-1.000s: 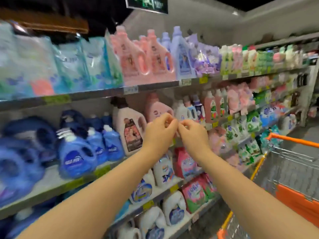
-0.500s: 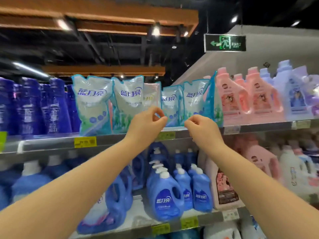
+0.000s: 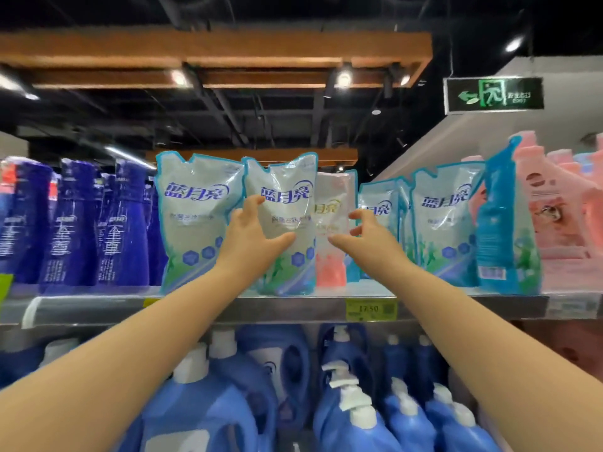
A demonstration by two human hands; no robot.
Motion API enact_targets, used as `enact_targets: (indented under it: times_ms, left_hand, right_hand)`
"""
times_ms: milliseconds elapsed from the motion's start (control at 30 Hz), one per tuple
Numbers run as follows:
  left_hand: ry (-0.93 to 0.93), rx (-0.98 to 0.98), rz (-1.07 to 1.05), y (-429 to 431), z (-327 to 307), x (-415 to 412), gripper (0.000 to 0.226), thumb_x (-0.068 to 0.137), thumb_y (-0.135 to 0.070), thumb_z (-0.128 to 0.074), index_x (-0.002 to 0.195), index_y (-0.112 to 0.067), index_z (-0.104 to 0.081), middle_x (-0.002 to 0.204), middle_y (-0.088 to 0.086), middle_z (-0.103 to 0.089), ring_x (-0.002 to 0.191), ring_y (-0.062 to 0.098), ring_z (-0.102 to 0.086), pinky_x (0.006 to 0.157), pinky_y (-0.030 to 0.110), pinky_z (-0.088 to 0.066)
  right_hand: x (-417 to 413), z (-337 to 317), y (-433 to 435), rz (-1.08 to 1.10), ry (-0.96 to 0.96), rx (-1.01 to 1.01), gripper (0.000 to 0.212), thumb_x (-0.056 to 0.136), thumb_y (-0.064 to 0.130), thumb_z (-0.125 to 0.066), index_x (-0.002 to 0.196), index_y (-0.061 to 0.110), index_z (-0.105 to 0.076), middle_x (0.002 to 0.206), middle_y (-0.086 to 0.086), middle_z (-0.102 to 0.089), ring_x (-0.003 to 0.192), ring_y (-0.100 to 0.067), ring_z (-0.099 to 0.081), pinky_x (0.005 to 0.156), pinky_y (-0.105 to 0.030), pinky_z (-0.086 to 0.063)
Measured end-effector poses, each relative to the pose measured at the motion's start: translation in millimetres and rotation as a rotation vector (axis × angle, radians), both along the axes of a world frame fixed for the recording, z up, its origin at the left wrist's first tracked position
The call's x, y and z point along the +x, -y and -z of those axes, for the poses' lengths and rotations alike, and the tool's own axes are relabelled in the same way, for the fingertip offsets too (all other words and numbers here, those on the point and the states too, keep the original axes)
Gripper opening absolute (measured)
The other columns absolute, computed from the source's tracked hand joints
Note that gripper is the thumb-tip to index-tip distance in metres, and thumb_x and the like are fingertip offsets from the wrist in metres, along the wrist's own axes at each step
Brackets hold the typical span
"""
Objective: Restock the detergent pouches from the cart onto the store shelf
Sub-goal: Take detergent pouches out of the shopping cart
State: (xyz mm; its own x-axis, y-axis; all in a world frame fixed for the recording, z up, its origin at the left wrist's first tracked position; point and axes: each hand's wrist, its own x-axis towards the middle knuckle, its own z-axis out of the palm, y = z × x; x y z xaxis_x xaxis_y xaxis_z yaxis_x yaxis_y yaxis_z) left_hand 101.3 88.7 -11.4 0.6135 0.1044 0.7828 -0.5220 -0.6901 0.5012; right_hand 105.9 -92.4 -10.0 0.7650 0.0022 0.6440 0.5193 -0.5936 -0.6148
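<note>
Both hands are raised to the row of detergent pouches standing on the top shelf (image 3: 293, 309).

The left hand (image 3: 253, 238) is spread wide against the front of a blue-edged pouch (image 3: 287, 203), thumb and fingers apart, with nothing clasped. The right hand (image 3: 368, 234) is held loosely curled and half open before a pink-bottomed pouch (image 3: 332, 256), empty. More pouches (image 3: 447, 220) stand upright to either side. Blue jugs (image 3: 346, 409) are ranged on the shelf below, and a yellow price tag (image 3: 371, 309) is fixed to the shelf edge.
</note>
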Motion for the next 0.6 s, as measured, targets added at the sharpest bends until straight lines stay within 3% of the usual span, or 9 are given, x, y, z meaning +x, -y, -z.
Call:
enact_targets:
  times_ms: [100,233,367,500,600]
  left_hand:
    - [-0.010,-0.056,-0.040,-1,-6,25,0.092,0.074,-0.037,-0.074,0.144,-0.027,-0.015,0.143,0.012,-0.029,0.132,0.027,-0.034,0.105,0.036,-0.031]
    - [-0.077,-0.187,-0.011,3,-10,53,0.114,0.071,-0.042,-0.076,0.148,-0.029,0.007,0.151,0.013,-0.020,0.136,0.029,-0.032,0.109,0.040,-0.029]
    - [-0.122,-0.317,0.059,2,-7,74,0.121,0.067,-0.045,-0.077,0.147,-0.029,0.013,0.153,0.004,-0.026,0.133,0.026,-0.039,0.110,0.041,-0.034]
    - [-0.110,-0.327,0.067,-2,-7,86,0.120,0.065,-0.043,-0.079,0.147,-0.031,0.008,0.152,0.001,-0.029,0.132,0.025,-0.039,0.110,0.041,-0.034]
    - [-0.108,-0.317,0.066,-4,-6,89,0.124,0.060,-0.047,-0.082,0.147,-0.033,0.006,0.149,0.002,-0.033,0.130,0.025,-0.041,0.109,0.043,-0.036]
  right_hand:
    - [41,-13,3,0.006,-0.020,0.010,0.086,0.079,0.040,-0.070,0.146,0.020,-0.021,0.145,-0.011,-0.034,0.131,-0.028,-0.038,0.106,-0.041,-0.036]
    - [88,-20,3,0.015,-0.117,0.021,0.112,0.071,0.047,-0.075,0.150,0.026,0.001,0.154,-0.010,-0.017,0.139,-0.033,-0.026,0.113,-0.047,-0.028]
    - [118,-23,-2,-0.033,-0.204,0.061,0.124,0.067,0.045,-0.079,0.148,0.023,0.012,0.151,-0.011,-0.026,0.133,-0.032,-0.037,0.108,-0.047,-0.036]
    - [135,-27,3,0.021,-0.284,0.143,0.124,0.067,0.042,-0.081,0.149,0.019,0.009,0.152,-0.014,-0.018,0.138,-0.033,-0.028,0.110,-0.049,-0.034]
    - [141,-19,-1,-0.046,-0.389,0.214,0.125,0.061,0.039,-0.085,0.149,0.014,0.001,0.148,-0.014,-0.029,0.134,-0.033,-0.036,0.110,-0.047,-0.034]
